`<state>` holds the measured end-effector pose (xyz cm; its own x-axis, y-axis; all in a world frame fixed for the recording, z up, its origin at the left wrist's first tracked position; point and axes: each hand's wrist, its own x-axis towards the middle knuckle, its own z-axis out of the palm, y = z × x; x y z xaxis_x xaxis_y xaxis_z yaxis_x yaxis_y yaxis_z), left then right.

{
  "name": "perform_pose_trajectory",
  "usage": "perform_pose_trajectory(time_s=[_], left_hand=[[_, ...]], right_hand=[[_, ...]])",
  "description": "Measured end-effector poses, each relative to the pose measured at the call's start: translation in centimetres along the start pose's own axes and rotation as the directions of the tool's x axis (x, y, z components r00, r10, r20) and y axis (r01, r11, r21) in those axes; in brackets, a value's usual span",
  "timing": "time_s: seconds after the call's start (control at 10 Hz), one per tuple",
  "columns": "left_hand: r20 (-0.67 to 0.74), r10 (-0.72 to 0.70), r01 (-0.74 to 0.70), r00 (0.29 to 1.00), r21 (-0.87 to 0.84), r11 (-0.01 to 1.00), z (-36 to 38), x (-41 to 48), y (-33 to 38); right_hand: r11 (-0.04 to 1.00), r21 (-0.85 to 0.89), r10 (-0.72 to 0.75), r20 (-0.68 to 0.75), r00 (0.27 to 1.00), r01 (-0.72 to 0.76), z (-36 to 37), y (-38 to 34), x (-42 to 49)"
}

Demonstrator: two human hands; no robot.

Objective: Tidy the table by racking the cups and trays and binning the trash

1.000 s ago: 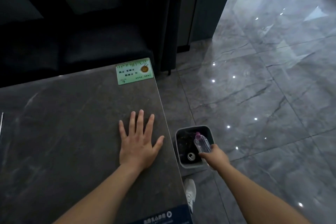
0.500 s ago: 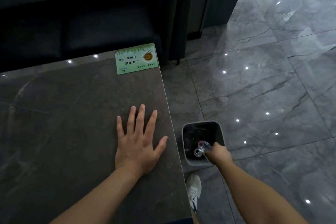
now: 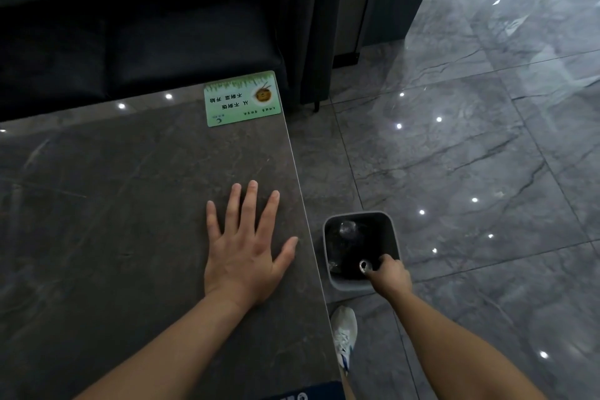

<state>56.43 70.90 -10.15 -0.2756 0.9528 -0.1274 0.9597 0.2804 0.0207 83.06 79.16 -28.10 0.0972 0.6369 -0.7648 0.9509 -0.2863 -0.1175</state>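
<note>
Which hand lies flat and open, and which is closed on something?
The left hand lies flat on the table, fingers spread. The right hand is closed around a bottle over the bin.

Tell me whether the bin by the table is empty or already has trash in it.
Not empty. Inside the open grey bin, a crumpled clear item lies on the dark liner, and the right hand holds a bottle over its rim.

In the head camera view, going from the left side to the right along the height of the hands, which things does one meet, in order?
Left hand flat on the table → table edge → trash bin on the floor → right hand holding a bottle over the bin → bare grey floor tiles.
</note>
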Motion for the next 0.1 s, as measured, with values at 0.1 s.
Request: perform_pose_trajectory(time_s=[0.1], left_hand=[[-0.007,-0.009,0.009,1.000,-0.012,1.000,0.12,0.00,0.01]], right_hand=[[0.999,0.012,-0.031,-0.023,0.999,0.032,-0.20,-0.34,0.04]])
